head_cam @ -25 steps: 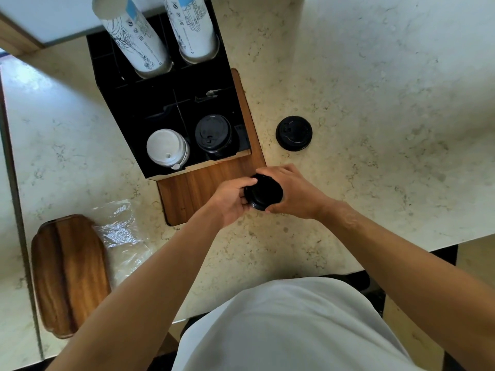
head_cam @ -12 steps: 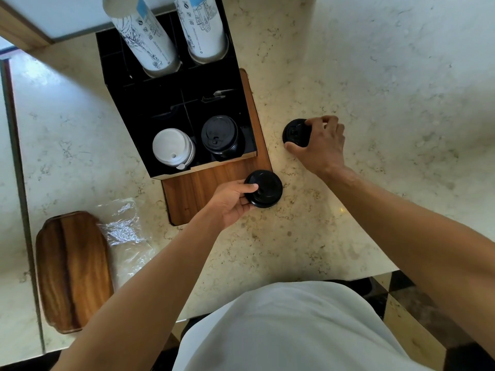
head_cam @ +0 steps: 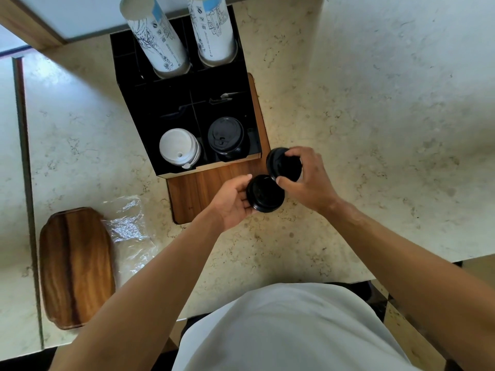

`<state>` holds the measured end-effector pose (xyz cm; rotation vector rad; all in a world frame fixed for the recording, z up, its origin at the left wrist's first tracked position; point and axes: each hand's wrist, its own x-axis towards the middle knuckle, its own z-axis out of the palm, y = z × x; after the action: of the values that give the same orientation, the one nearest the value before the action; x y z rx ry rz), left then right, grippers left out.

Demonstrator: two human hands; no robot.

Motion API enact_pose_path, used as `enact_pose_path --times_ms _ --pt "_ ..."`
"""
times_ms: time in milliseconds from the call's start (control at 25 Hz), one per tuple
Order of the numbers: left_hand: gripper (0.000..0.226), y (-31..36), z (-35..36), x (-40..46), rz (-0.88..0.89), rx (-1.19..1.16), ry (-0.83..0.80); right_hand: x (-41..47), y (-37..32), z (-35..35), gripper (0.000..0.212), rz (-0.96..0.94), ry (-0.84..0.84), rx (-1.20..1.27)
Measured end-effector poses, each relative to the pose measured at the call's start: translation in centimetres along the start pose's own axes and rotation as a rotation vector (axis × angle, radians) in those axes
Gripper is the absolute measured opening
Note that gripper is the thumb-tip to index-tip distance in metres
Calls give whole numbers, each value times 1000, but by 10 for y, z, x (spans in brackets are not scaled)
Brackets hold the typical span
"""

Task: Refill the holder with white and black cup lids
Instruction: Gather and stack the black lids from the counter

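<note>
The black holder (head_cam: 134, 103) stands on a wooden base (head_cam: 198, 191). Its front left compartment has a stack of white lids (head_cam: 179, 149), its front right one a stack of black lids (head_cam: 226, 136). My left hand (head_cam: 233, 202) holds a small stack of black lids (head_cam: 265, 194) just in front of the holder. My right hand (head_cam: 305, 178) grips a second black lid stack (head_cam: 284, 164), tilted, right above and beside the first, the two touching.
Two tall stacks of printed paper cups (head_cam: 158, 36) (head_cam: 213, 30) lean in the holder's rear compartments. A wooden tray (head_cam: 75, 266) and a crumpled clear plastic bag (head_cam: 131, 231) lie at the left. Marble counter (head_cam: 375, 129) stretches right; its front edge is near my body.
My right hand picked up the black lids that lay on the counter at the right and brought them left, against the stack in my left hand.
</note>
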<state>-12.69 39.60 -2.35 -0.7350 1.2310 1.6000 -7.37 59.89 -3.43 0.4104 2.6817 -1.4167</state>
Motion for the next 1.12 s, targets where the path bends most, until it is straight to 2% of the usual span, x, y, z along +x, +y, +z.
enact_pose_path --times_ms 160,360,640,880,1040,1120 --pt "47 -3 -2 -5 -9 6 8 -30 -7 9 65 -75 -174 -11" --pt "41 -5 -5 -17 34 31 -26 -38 -23 13 90 -23 -337 -66" --pt "31 -16 -27 -33 123 74 -50 -46 -43 17 98 -37 -402 -75" --pt "23 -23 -47 -49 185 97 8 -54 -57 28 104 -63 -442 -61" --pt "24 -28 -53 -58 250 -14 72 -56 -66 36 101 24 -434 70" --pt "30 -25 -56 -62 284 -115 50 -55 -70 38 89 124 -396 233"
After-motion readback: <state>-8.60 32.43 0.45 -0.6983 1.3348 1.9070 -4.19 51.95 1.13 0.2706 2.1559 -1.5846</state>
